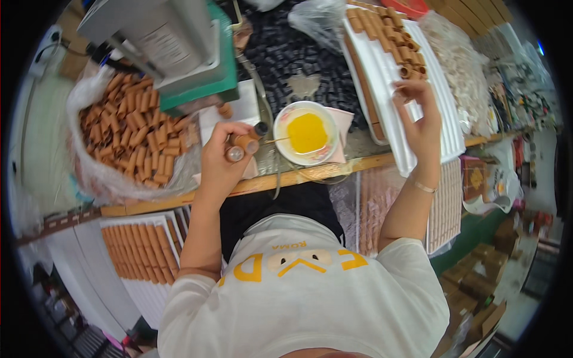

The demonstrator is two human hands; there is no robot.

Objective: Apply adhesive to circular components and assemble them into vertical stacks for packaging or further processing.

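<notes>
Nearest, yellow lettering (248,268) across a white shirt (301,316). Below the bench (370,161), trays (146,290) lined with tubes (142,244), apparently done. Left hand (219,156) curled around a few held tubes (246,144), near a bowl (280,126) of yellow liquid (307,132). Right hand (419,107) half open at the part-filled upper tray (382,83), grip unclear. Seemingly midway: many loose tubes (134,128) left, bagged. Beyond, a machine (137,30) with an illegible label (164,45).

Held brown tubes (245,142): matt, smooth walls; paper or plastic, cannot tell which. Tray (382,95): white, plastic look, ridged, low sheen. Bowl (334,135): glazed, glossy, ceramic-looking; yellow liquid (307,132) in it shiny, smooth. Counter (370,162) front edge: pale wood, dull. Bag (77,113): clear thin plastic, crinkled, glossy. Machine (173,48): grey housing, metal-looking, satin; green base (203,92) smooth, paint-like. Shirt (286,310): white cloth, matt, soft creases.
</notes>
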